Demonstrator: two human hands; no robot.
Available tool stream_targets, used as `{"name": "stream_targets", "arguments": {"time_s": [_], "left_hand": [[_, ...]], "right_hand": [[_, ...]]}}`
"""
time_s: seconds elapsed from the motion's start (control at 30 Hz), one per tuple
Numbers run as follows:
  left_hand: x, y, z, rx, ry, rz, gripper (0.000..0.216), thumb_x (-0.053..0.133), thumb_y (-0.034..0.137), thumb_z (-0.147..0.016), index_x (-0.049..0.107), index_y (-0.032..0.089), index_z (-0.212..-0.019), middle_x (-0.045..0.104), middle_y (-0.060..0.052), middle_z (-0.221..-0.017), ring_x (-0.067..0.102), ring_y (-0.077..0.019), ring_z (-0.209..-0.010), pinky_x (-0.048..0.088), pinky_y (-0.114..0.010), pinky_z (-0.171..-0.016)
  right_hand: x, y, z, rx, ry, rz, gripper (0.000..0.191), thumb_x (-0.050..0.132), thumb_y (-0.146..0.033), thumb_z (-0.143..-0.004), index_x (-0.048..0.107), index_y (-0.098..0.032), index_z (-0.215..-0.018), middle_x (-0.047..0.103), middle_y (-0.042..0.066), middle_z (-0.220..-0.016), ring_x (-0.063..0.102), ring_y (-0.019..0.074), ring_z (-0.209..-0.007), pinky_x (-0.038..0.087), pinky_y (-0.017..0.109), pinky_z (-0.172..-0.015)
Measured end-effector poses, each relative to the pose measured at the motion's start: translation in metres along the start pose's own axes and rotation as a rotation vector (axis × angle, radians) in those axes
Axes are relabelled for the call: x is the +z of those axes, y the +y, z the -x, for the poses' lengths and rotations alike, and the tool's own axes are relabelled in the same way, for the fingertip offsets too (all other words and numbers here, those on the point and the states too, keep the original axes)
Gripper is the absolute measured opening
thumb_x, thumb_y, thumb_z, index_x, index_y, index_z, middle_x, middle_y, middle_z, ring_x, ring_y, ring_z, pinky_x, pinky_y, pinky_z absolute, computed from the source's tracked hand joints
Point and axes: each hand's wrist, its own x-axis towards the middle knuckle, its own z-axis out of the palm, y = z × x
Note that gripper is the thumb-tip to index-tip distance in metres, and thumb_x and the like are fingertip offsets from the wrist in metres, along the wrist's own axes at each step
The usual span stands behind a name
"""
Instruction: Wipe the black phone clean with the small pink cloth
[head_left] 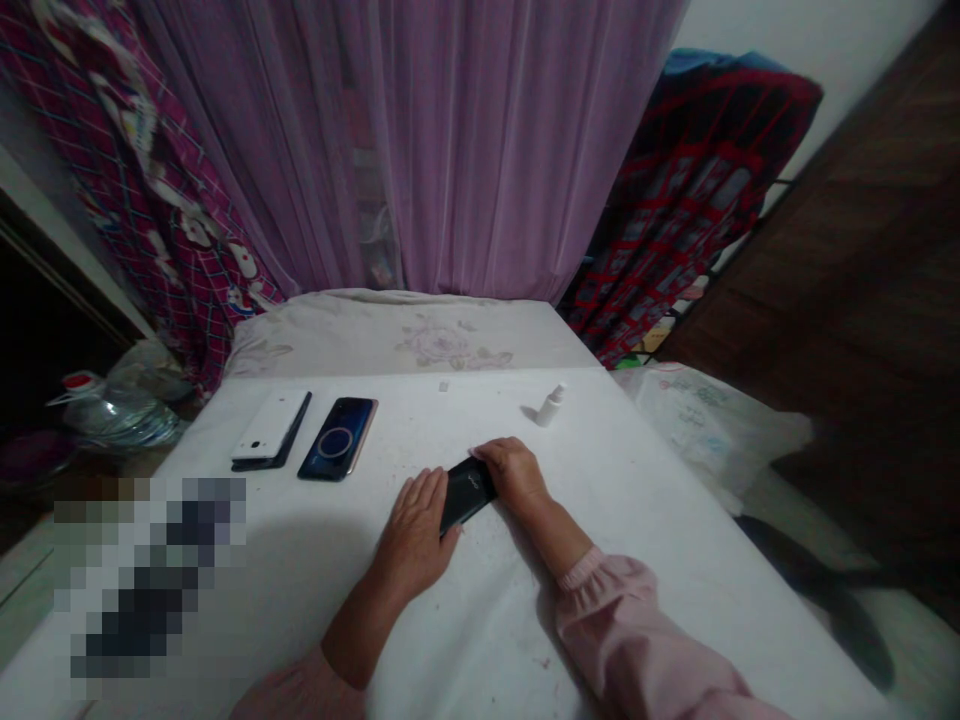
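A black phone [466, 492] lies back side up and tilted at the middle of the white-covered table, between my two hands. My left hand [416, 530] wraps its near left end, fingers over the back and thumb along the lower edge. At the far right end, my right hand [517, 475] grips it with curled fingers. To the left, a dark blue phone [337, 440] with a ring on its back lies on a pinkish one [365, 440]. Farther left, a white phone [270, 425] rests on a dark phone [289, 445]. A small white spray bottle [551, 405] stands beyond my right hand.
The table cover [600, 480] has a floral cloth [442, 340] at its far end. A tiny pale square [443, 386] lies near it. Purple curtains [480, 150] hang behind. A plastic bag [690, 420] is at the right, a large water bottle [120, 410] at the left. A blurred patch covers the lower left.
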Motion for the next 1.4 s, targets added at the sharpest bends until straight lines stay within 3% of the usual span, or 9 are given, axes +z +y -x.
{"name": "stream_targets", "arguments": {"time_s": [0.1, 0.2, 0.37, 0.5, 0.67, 0.93, 1.23, 1.4], "left_hand": [[0.001, -0.001, 0.001, 0.0, -0.001, -0.002, 0.065, 0.047, 0.034, -0.089, 0.031, 0.011, -0.147, 0.044, -0.016, -0.149, 0.036, -0.0301, -0.141, 0.028, -0.05, -0.116], [-0.001, -0.005, 0.004, -0.05, 0.064, -0.021, 0.065, 0.05, 0.036, -0.087, 0.034, 0.011, -0.145, 0.044, -0.018, -0.149, 0.035, -0.0325, -0.141, 0.028, -0.053, -0.115], [-0.009, -0.015, 0.009, -0.205, 0.183, -0.023, 0.056, 0.06, 0.037, -0.081, 0.051, 0.014, -0.132, 0.06, -0.016, -0.126, 0.053, -0.0336, -0.12, 0.033, -0.057, -0.109], [-0.014, -0.02, 0.005, -0.211, 0.18, 0.032, 0.052, 0.063, 0.031, -0.078, 0.055, 0.018, -0.128, 0.062, -0.013, -0.122, 0.056, -0.0317, -0.116, 0.035, -0.056, -0.107], [-0.014, -0.031, 0.001, -0.167, 0.119, 0.063, 0.053, 0.061, 0.03, -0.08, 0.053, 0.02, -0.131, 0.061, -0.013, -0.128, 0.054, -0.032, -0.121, 0.031, -0.059, -0.109], [-0.018, -0.032, 0.001, -0.176, 0.064, 0.064, 0.055, 0.061, 0.03, -0.08, 0.051, 0.018, -0.133, 0.059, -0.013, -0.131, 0.051, -0.0313, -0.124, 0.028, -0.059, -0.111], [-0.021, -0.028, 0.0, -0.176, 0.06, 0.038, 0.054, 0.06, 0.031, -0.081, 0.052, 0.017, -0.132, 0.059, -0.014, -0.13, 0.052, -0.0316, -0.122, 0.029, -0.059, -0.111], [-0.021, -0.028, 0.0, -0.179, 0.062, 0.041, 0.054, 0.059, 0.032, -0.082, 0.051, 0.018, -0.134, 0.058, -0.014, -0.132, 0.051, -0.0313, -0.124, 0.028, -0.059, -0.111]], "right_hand": [[-0.003, 0.008, -0.006, 0.113, 0.002, 0.047, 0.021, 0.058, -0.017, -0.091, 0.077, -0.025, -0.095, 0.075, 0.004, -0.094, 0.065, 0.0196, -0.089, 0.048, 0.028, -0.08], [-0.001, 0.011, -0.004, 0.116, 0.009, 0.029, 0.023, 0.057, -0.016, -0.091, 0.076, -0.026, -0.098, 0.075, 0.004, -0.097, 0.064, 0.0192, -0.091, 0.047, 0.027, -0.082], [0.001, 0.013, 0.005, 0.109, 0.038, -0.002, 0.022, 0.057, -0.015, -0.09, 0.076, -0.024, -0.097, 0.075, 0.004, -0.095, 0.064, 0.0194, -0.09, 0.048, 0.028, -0.082], [0.008, -0.009, 0.005, -0.01, 0.063, -0.031, 0.021, 0.06, -0.011, -0.088, 0.076, -0.022, -0.096, 0.075, 0.005, -0.094, 0.063, 0.0206, -0.089, 0.049, 0.029, -0.08], [0.013, -0.038, -0.006, -0.207, -0.034, -0.103, 0.019, 0.061, -0.012, -0.088, 0.075, -0.022, -0.095, 0.076, 0.005, -0.092, 0.063, 0.0194, -0.085, 0.05, 0.029, -0.079], [-0.017, 0.005, -0.005, -0.039, -0.117, -0.003, 0.02, 0.058, -0.015, -0.089, 0.076, -0.023, -0.094, 0.075, 0.004, -0.088, 0.065, 0.0197, -0.085, 0.049, 0.029, -0.076], [0.008, -0.053, -0.021, -0.146, -0.177, 0.091, 0.018, 0.058, -0.017, -0.09, 0.074, -0.022, -0.097, 0.074, 0.006, -0.091, 0.063, 0.0197, -0.088, 0.045, 0.028, -0.08], [-0.013, -0.014, -0.006, -0.017, -0.148, 0.054, 0.021, 0.055, -0.016, -0.091, 0.075, -0.023, -0.096, 0.074, 0.006, -0.092, 0.064, 0.0196, -0.09, 0.046, 0.028, -0.081]]}}
